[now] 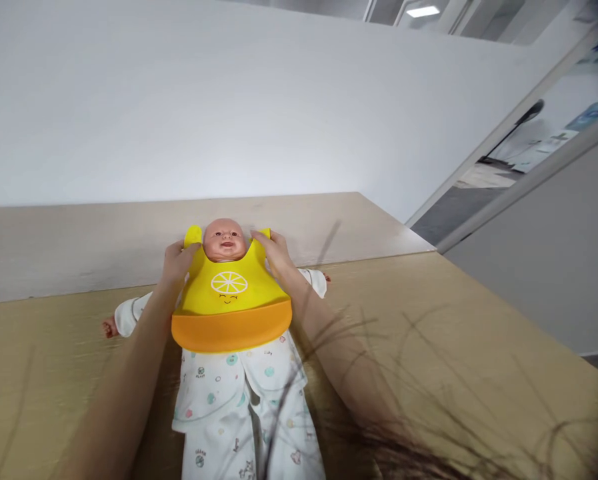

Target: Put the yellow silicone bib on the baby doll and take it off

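Note:
A baby doll in a white patterned outfit lies face up, its arms spread out to the sides. Over its chest lies a yellow bib with a white citrus print, a smiling face and an orange pocket along the bottom. My left hand grips the bib's neck strap on the left of the doll's head. On the other side, my right hand pinches the other strap end. Both straps stand beside the head, apart from each other.
The doll rests on a light wooden table. A white wall rises behind it. At the right are a gap with a dark floor and a grey panel. Blurred strands of hair cross the lower right.

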### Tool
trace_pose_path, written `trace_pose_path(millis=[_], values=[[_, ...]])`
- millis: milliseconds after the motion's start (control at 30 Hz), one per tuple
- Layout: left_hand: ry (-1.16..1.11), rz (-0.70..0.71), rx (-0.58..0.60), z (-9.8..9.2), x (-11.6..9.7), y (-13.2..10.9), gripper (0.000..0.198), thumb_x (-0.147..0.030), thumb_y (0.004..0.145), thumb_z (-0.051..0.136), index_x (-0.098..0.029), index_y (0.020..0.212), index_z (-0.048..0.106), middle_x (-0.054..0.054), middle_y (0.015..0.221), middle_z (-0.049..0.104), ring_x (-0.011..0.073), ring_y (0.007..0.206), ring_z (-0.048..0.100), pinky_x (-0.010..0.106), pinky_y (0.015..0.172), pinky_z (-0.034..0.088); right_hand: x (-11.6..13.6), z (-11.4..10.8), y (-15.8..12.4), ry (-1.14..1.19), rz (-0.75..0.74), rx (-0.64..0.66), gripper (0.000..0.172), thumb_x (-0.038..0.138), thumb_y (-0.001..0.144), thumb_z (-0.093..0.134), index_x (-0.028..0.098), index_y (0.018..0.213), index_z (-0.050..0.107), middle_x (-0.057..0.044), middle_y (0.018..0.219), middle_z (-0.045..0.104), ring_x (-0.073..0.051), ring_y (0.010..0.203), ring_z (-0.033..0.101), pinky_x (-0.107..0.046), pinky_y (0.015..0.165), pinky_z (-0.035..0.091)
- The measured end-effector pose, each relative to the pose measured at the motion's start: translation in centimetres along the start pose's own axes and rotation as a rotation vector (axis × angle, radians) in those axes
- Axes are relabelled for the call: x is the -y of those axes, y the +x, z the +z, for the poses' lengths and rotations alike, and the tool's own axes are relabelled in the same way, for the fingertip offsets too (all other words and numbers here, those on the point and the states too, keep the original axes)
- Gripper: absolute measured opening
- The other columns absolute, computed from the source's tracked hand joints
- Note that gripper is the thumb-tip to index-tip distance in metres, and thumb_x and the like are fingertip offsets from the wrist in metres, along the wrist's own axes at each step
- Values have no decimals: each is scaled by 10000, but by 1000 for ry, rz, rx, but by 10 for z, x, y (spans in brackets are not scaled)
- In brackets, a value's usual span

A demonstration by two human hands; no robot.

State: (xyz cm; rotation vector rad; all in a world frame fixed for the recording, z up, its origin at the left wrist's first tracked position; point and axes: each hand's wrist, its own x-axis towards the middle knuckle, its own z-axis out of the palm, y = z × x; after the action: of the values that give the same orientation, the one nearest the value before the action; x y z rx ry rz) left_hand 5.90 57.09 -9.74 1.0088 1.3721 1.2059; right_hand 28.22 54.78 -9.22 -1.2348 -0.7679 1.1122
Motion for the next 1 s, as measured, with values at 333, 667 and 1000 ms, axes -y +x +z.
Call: trace_pose_path(millis=[333,667,1000], values=[[-461,-309,279,3,9,2,244,-157,684,590,-166,899,707,43,760,743,248,898,749,318,825,611,-21,12,24,56,201,-30,81,135,771,642,182,759,577,61,566,543,-119,568,508,-242,592,377],[-658,-319,286,-6,24,5,254,-173,718,614,-169,950,717,41,840,780,259,948,760,365,904,622,-15,13,16,314,322,105,81,130,819,513,153,857,581,40,647,626,-102,649,556,-244,718,448],[-753,-339,314,-10,23,0,183,-168,723,579,-194,845,713,63,786,765,299,1083,747,404,985,599,-23,21,21,208,248,67,29,175,867,622,159,854,601,36,669,663,-123,689,604,-276,744,482]])
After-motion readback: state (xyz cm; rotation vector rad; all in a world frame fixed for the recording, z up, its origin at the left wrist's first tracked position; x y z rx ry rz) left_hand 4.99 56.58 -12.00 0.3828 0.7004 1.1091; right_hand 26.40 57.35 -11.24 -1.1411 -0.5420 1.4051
